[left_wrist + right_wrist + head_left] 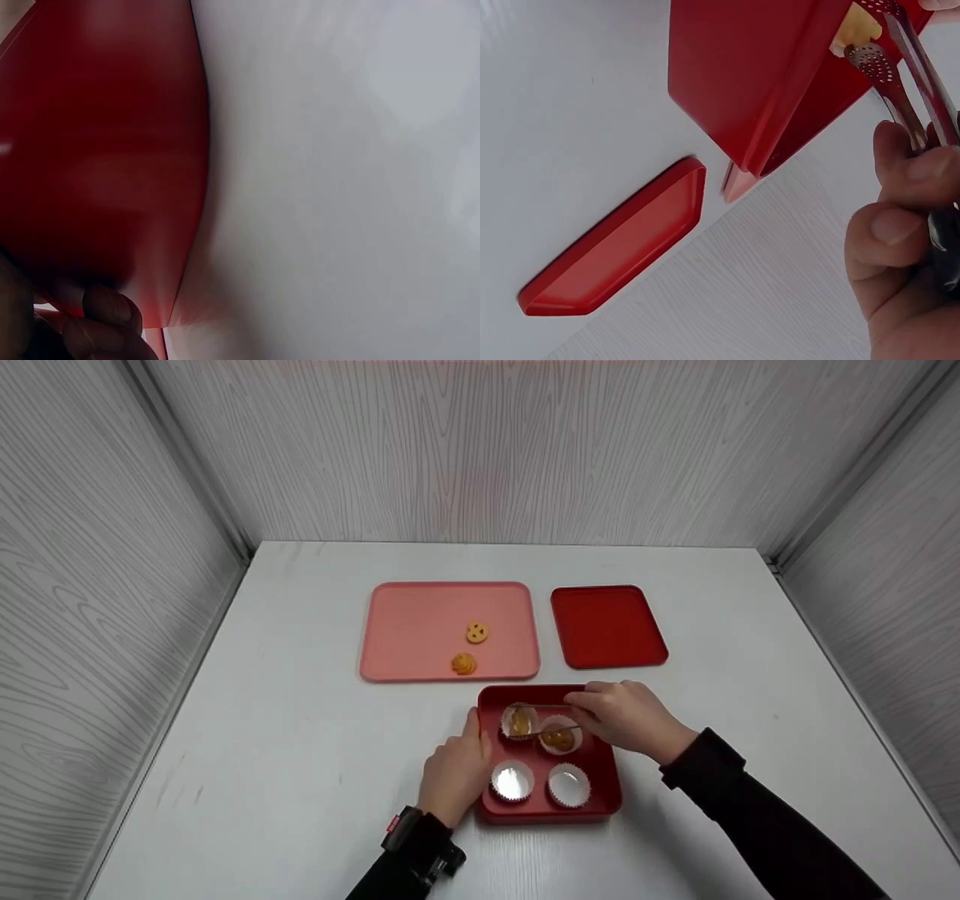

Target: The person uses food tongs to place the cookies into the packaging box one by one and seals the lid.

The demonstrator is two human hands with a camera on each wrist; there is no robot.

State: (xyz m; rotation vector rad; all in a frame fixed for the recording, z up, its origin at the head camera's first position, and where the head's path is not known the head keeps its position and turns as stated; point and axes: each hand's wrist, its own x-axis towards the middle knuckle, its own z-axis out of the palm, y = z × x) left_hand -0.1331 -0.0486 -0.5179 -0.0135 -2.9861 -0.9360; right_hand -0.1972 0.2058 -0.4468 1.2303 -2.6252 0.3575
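A deep red box point(606, 784) holds several white fluted paper cups point(512, 781). The two back cups contain golden-brown pieces point(558, 739); the front two hold nothing. My left hand point(454, 772) grips the box's left wall, its index finger stretched along the side and other fingers curled against the wall in the left wrist view. With my right hand point(628, 721) I hold metal tongs point(876, 66) with perforated tips. The tongs reach in over the right wall, their arms spread on either side of the golden piece point(859, 30) in the back left cup.
Behind the box lies a pink tray point(416, 622) with a round cookie-like piece point(477, 632) and a golden swirl-shaped piece point(463, 664). A flat red tray point(609, 626) is at its right. Pale wood-grain panels point(480, 457) enclose the white table point(300, 750).
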